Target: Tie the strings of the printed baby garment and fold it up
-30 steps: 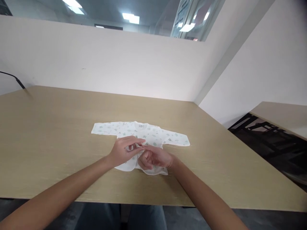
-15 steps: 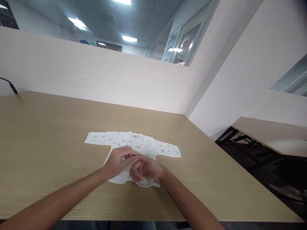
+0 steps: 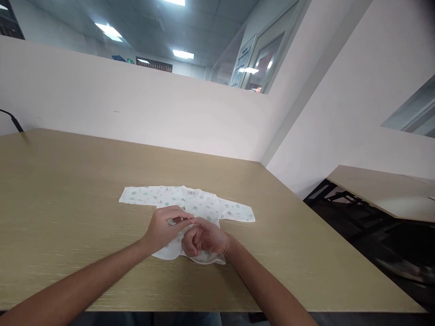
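A small white baby shirt (image 3: 207, 206) with a pale green print lies spread on the table, both sleeves stretched out and its collar away from me. Over the middle of its front, the fingertips of my two hands meet. My left hand (image 3: 168, 228) is closed in a pinch, thumb and forefinger together. Palm turned up, my right hand (image 3: 205, 237) has its fingers curled, and its forefinger reaches to the left fingertips. Whatever lies between the fingertips is too small to see. Both hands hide part of the shirt's front.
The wooden table (image 3: 84, 167) reaches back to a white wall (image 3: 170, 117) with a window above it. A black cable (image 3: 15, 122) comes in at the far left. Off to the right stands another table (image 3: 384, 188) with dark things beneath it.
Almost nothing differs. Both hands keep the same pose over the shirt, and the whole view has shifted very slightly.
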A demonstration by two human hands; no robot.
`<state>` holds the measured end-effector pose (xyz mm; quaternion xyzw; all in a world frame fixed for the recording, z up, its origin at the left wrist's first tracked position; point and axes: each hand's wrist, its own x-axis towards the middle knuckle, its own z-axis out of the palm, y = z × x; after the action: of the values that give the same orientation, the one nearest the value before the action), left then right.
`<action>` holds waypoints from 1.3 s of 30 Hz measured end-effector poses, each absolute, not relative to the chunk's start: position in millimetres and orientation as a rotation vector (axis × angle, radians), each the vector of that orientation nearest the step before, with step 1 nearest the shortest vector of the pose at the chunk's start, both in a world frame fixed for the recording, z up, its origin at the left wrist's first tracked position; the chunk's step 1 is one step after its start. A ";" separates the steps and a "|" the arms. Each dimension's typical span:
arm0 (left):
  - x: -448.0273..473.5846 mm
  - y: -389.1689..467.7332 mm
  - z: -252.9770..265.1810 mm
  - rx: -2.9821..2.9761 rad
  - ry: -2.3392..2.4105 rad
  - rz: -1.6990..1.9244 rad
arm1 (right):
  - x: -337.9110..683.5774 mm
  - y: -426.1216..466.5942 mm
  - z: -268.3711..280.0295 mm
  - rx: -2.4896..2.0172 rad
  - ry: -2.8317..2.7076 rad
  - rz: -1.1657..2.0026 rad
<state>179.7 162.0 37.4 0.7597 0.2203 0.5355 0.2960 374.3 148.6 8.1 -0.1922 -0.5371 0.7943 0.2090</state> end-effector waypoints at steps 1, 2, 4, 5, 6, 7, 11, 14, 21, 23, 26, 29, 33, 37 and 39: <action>179.5 162.2 37.5 2.015 0.586 1.430 | 374.5 148.3 8.1 -0.539 -1.500 2.209; 179.2 162.3 37.5 2.009 0.587 1.435 | 374.8 148.0 8.2 -0.538 -1.504 2.208; 178.5 162.5 37.4 2.000 0.591 1.433 | 374.9 147.4 8.7 -0.524 -1.503 2.202; 178.2 162.6 37.3 1.995 0.594 1.427 | 374.9 147.1 9.1 -0.523 -1.499 2.199; 177.9 162.5 37.1 1.989 0.597 1.421 | 374.7 146.7 9.6 -0.528 -1.493 2.199; 177.7 162.3 37.0 1.982 0.601 1.414 | 374.4 146.3 10.2 -0.539 -1.488 2.203; 176.6 162.1 38.0 1.979 0.618 1.387 | 373.6 145.4 12.9 -0.600 -1.475 2.213; 174.1 166.4 41.2 2.048 0.594 1.337 | 376.7 145.5 18.8 -0.651 -1.487 2.161; 154.1 207.4 39.0 2.200 0.826 1.207 | 407.1 154.4 43.6 -0.916 -1.347 1.631; 145.2 223.0 34.1 2.225 0.951 1.167 | 418.9 159.9 44.6 -1.018 -1.314 1.472; 130.9 244.5 25.5 2.256 1.095 1.134 | 437.2 167.4 40.6 -1.224 -1.377 1.231; 115.5 264.6 15.8 2.297 1.201 1.108 | 456.1 173.1 35.2 -1.435 -1.514 0.998; 93.4 290.3 3.1 2.330 1.411 1.058 | 482.9 180.2 27.4 -1.602 -1.650 0.703; 70.8 307.6 -3.3 2.330 1.565 0.969 | 509.9 185.3 17.0 -1.673 -1.750 0.463; 59.1 311.3 -4.4 2.338 1.607 0.929 | 524.1 185.2 11.8 -1.701 -1.765 0.387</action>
<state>59.1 311.3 -4.4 0.7809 0.5365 0.3103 0.0780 524.1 185.2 11.8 -0.6484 -0.6728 0.1477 0.3242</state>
